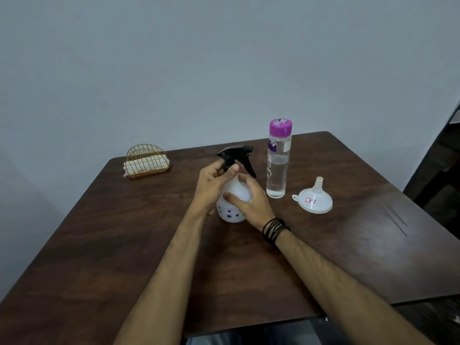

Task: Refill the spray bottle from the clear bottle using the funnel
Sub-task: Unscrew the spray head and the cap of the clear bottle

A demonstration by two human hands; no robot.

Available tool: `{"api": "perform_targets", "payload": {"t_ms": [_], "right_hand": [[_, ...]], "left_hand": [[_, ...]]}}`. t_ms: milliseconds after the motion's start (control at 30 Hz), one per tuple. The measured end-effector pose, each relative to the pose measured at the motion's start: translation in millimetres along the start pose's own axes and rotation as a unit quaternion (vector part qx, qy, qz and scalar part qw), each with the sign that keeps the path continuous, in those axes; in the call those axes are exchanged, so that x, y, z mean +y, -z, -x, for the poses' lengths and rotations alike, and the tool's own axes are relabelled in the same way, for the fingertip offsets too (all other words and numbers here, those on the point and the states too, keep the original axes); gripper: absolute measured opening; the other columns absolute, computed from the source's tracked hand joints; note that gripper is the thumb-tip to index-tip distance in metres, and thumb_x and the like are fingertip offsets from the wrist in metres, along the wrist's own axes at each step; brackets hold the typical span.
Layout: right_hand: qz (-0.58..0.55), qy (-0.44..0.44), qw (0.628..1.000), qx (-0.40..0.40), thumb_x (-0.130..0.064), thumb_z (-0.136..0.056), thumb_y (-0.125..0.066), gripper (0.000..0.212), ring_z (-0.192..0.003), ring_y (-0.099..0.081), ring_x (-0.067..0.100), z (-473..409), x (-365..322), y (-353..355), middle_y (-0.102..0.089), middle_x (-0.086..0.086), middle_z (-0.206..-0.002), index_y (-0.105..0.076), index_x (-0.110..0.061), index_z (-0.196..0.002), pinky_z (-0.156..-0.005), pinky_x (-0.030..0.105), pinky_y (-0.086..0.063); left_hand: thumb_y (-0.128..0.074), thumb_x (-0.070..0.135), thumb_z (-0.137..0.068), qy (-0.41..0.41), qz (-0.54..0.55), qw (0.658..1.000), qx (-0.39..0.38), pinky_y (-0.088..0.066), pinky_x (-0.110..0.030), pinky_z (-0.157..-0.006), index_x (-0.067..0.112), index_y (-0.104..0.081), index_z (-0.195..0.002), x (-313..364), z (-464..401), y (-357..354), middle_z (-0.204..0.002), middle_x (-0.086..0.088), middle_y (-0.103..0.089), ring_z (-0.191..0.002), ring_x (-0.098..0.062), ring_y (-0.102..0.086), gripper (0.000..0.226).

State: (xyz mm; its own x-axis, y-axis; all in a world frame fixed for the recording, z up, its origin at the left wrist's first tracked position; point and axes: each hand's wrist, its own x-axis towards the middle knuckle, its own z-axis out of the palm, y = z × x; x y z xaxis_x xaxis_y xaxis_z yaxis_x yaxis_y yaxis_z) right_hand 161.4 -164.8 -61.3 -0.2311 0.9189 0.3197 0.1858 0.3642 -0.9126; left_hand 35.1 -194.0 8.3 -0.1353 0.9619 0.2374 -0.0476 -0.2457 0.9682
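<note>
A white spray bottle [232, 210] with small blue flowers and a black trigger head [236, 153] stands upright mid-table. My left hand [212, 181] grips the neck just under the black head, thumb and fingers curled round it. My right hand [249, 197] holds the white body from the right side. Right of them stands the clear bottle [277, 168], partly filled with clear liquid, its purple cap [280, 126] on. A white plastic funnel [315, 199] lies mouth down on the table further right, spout pointing up.
The brown wooden table [124, 245] ends at a wall behind. A gold wire holder [148, 161] with a folded cloth inside sits at the back left. Dark furniture [440, 170] stands off the table's right edge.
</note>
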Motion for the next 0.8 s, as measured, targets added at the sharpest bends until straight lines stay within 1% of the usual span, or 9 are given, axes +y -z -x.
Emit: {"api": "perform_targets", "payload": {"t_ms": [67, 167, 267, 333, 400, 467, 567, 667, 800], "right_hand": [[0.02, 0.013, 1.0, 0.014, -0.068, -0.065, -0.072, 0.075, -0.111, -0.056, 0.007, 2, -1, -1, -0.054, -0.008, -0.119, -0.055, -0.026, -0.126, -0.093, 0.022, -0.048], [0.051, 0.008, 0.999, 0.017, -0.073, -0.059, -0.07, 0.084, -0.109, -0.055, 0.008, 1, -2, 0, -0.049, -0.007, -0.115, -0.059, -0.023, -0.125, -0.092, 0.025, -0.049], [0.063, 0.001, 0.998, 0.022, -0.074, -0.058, -0.071, 0.083, -0.107, -0.056, 0.01, -3, 3, 2, -0.047, -0.005, -0.112, -0.064, -0.023, -0.124, -0.095, 0.031, -0.052], [0.057, 0.001, 0.998, 0.022, -0.075, -0.058, -0.07, 0.081, -0.104, -0.056, 0.009, -4, 3, 3, -0.046, -0.004, -0.109, -0.066, -0.024, -0.121, -0.093, 0.028, -0.052], [0.046, 0.006, 0.999, 0.023, -0.074, -0.059, -0.072, 0.076, -0.1, -0.057, 0.007, -4, 2, 3, -0.048, -0.005, -0.107, -0.066, -0.023, -0.116, -0.088, 0.023, -0.051], [0.032, 0.007, 0.999, 0.018, -0.071, -0.061, -0.075, 0.073, -0.098, -0.059, 0.003, -3, 3, 2, -0.054, -0.007, -0.107, -0.064, -0.022, -0.114, -0.082, 0.018, -0.049], [0.001, -0.008, 1.0, -0.004, -0.066, -0.064, -0.078, 0.067, -0.097, -0.065, 0.005, -4, 4, 1, -0.065, -0.007, -0.11, -0.06, -0.026, -0.115, -0.082, 0.026, -0.056], [-0.021, -0.01, 1.0, -0.018, -0.058, -0.07, -0.08, 0.066, -0.104, -0.067, 0.006, -6, 5, 2, -0.07, -0.008, -0.115, -0.058, -0.029, -0.124, -0.089, 0.035, -0.058], [-0.037, -0.006, 0.999, -0.011, -0.057, -0.07, -0.079, 0.068, -0.104, -0.067, 0.004, -7, 3, 3, -0.07, -0.009, -0.115, -0.058, -0.029, -0.128, -0.09, 0.034, -0.058]], "left_hand": [[-0.08, 0.009, -0.081, -0.006, 0.027, 0.998, 0.064, -0.057, -0.033, -0.078, 0.004, -0.07, -0.1, -2, 2, -8, -0.092, -0.009, -0.076, -0.087, -0.02, -0.071, 0.023], [-0.089, 0.006, -0.071, -0.018, 0.005, 0.991, 0.133, -0.054, -0.024, -0.068, 0.003, -0.06, -0.095, 1, 1, -22, -0.074, 0.007, -0.073, -0.072, -0.006, -0.068, 0.037], [-0.089, 0.009, -0.072, -0.008, 0.01, 0.995, 0.094, -0.058, -0.039, -0.081, 0.004, -0.055, -0.11, -4, -1, -23, -0.096, -0.008, -0.074, -0.09, -0.024, -0.07, 0.051], [-0.08, 0.005, -0.082, -0.01, 0.036, 0.999, 0.038, -0.058, -0.043, -0.09, 0.0, -0.051, -0.126, -7, -2, -16, -0.112, -0.016, -0.072, -0.104, -0.033, -0.07, 0.053], [-0.071, 0.008, -0.088, -0.009, 0.064, 0.998, -0.025, -0.057, -0.038, -0.092, -0.004, -0.055, -0.13, -9, -1, -7, -0.121, -0.02, -0.068, -0.113, -0.03, -0.068, 0.046], [-0.065, 0.009, -0.089, -0.006, 0.091, 0.994, -0.054, -0.055, -0.032, -0.091, -0.004, -0.062, -0.123, -10, 2, -2, -0.122, -0.018, -0.068, -0.114, -0.025, -0.066, 0.037], [-0.072, 0.002, -0.087, -0.024, 0.049, 0.999, -0.006, -0.057, -0.036, -0.088, 0.002, -0.065, -0.106, -10, 1, -6, -0.108, -0.015, -0.072, -0.1, -0.025, -0.07, 0.02], [-0.083, 0.003, -0.078, -0.031, 0.011, 0.997, 0.067, -0.058, -0.037, -0.079, 0.01, -0.056, -0.094, -7, -3, -20, -0.092, -0.012, -0.074, -0.081, -0.024, -0.069, 0.032], [-0.081, 0.005, -0.078, -0.029, 0.038, 0.998, 0.026, -0.058, -0.032, -0.079, 0.001, -0.049, -0.118, -9, -3, -23, -0.103, -0.011, -0.076, -0.09, -0.021, -0.073, 0.051]]}}
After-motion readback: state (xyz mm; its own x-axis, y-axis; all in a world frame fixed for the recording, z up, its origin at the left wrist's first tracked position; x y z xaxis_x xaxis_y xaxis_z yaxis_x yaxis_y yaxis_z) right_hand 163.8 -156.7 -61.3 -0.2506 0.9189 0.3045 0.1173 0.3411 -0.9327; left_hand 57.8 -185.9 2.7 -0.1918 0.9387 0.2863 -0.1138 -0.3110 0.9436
